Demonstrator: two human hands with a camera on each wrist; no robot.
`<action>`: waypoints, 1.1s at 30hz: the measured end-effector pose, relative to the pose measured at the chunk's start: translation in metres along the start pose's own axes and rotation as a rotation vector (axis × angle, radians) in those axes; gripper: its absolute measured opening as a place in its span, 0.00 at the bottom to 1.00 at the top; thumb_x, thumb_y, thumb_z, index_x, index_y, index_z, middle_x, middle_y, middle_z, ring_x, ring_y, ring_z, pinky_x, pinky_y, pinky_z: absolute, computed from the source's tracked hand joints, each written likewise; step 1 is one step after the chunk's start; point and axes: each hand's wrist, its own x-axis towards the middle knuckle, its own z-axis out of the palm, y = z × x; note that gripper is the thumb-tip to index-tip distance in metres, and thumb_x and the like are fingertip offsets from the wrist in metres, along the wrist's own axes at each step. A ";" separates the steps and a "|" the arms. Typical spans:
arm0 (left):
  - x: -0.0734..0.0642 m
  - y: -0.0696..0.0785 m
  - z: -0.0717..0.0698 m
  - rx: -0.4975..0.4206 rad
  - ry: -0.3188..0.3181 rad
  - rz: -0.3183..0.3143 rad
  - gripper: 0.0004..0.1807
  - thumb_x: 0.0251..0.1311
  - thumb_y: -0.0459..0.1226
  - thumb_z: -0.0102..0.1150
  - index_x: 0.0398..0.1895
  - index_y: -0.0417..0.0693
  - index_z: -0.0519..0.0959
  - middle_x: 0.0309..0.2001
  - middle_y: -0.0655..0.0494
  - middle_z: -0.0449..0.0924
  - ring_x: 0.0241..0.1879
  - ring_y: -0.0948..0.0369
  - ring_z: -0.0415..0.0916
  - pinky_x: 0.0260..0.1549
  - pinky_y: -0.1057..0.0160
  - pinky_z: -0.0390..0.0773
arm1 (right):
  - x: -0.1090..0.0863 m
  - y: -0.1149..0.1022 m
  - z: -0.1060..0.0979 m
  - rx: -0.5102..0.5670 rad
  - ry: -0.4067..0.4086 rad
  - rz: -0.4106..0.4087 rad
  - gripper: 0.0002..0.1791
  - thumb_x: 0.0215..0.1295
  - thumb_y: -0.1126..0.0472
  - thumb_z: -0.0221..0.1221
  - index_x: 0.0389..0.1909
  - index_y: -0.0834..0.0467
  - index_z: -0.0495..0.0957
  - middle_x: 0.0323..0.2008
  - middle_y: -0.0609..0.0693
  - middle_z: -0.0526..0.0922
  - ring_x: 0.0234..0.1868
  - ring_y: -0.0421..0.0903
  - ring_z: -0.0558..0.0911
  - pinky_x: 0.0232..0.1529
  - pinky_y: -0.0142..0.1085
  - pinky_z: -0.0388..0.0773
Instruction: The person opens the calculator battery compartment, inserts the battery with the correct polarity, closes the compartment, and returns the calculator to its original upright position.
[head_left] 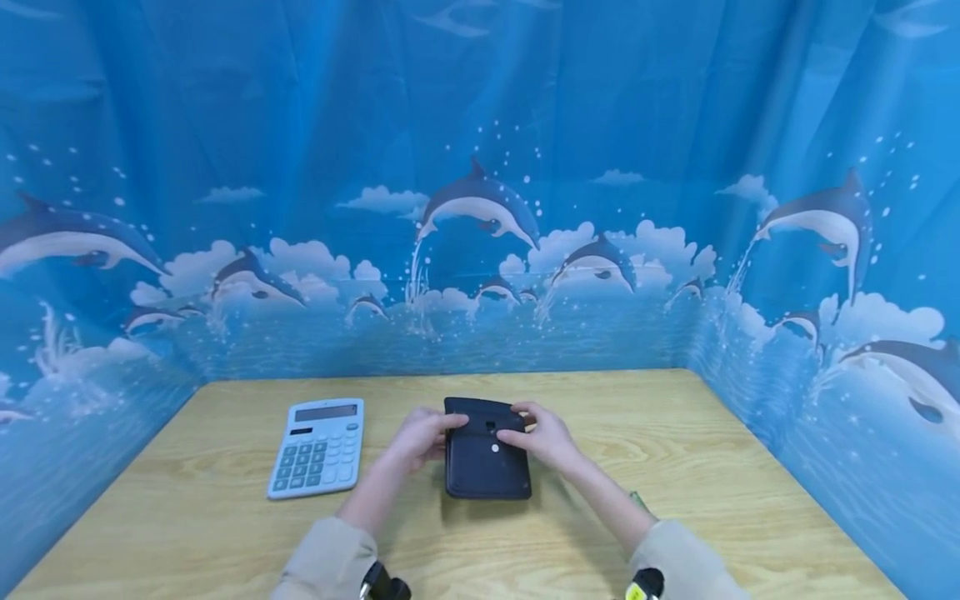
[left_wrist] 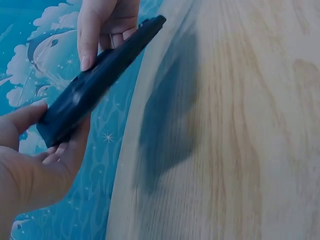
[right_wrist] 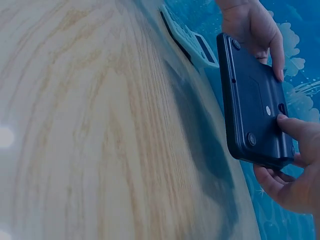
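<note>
A black calculator (head_left: 487,471) is held up over the table with its underside toward me; rubber feet, a small round white sticker and a dark square notch show on it. My left hand (head_left: 424,437) grips its left edge, thumb on the underside and fingers behind. At the opposite edge my right hand (head_left: 551,439) pinches it, the thumb lying beside the notch. In the left wrist view the calculator (left_wrist: 95,82) is tilted between both hands, its shadow falling on the wood. From the right wrist view, the right thumb presses the calculator's underside (right_wrist: 255,100) near the notch.
A light blue calculator (head_left: 318,450) lies keys up on the wooden table (head_left: 187,533), left of my left hand. Beside my right forearm a small green item (head_left: 638,500) is partly hidden. A blue dolphin-print curtain (head_left: 315,167) encloses the table's back and sides.
</note>
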 end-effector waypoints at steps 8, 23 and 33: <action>-0.003 -0.002 0.001 0.296 0.207 -0.019 0.30 0.53 0.39 0.64 0.54 0.25 0.70 0.48 0.35 0.75 0.42 0.49 0.76 0.34 0.57 0.81 | 0.000 0.000 0.010 -0.050 -0.005 0.020 0.31 0.50 0.57 0.68 0.55 0.64 0.71 0.44 0.61 0.78 0.43 0.54 0.77 0.38 0.42 0.78; -0.001 -0.009 -0.002 0.593 0.288 0.057 0.30 0.50 0.37 0.66 0.56 0.30 0.70 0.52 0.33 0.72 0.40 0.49 0.77 0.37 0.56 0.79 | 0.000 0.001 0.020 -0.096 0.001 -0.005 0.31 0.45 0.59 0.71 0.52 0.65 0.73 0.30 0.54 0.77 0.31 0.47 0.74 0.28 0.37 0.73; -0.003 -0.013 0.001 0.770 0.264 0.126 0.27 0.50 0.34 0.65 0.54 0.33 0.73 0.53 0.37 0.74 0.52 0.45 0.71 0.49 0.49 0.73 | 0.002 0.002 0.023 -0.118 -0.010 -0.035 0.31 0.45 0.59 0.71 0.51 0.66 0.73 0.27 0.53 0.76 0.28 0.45 0.72 0.27 0.36 0.71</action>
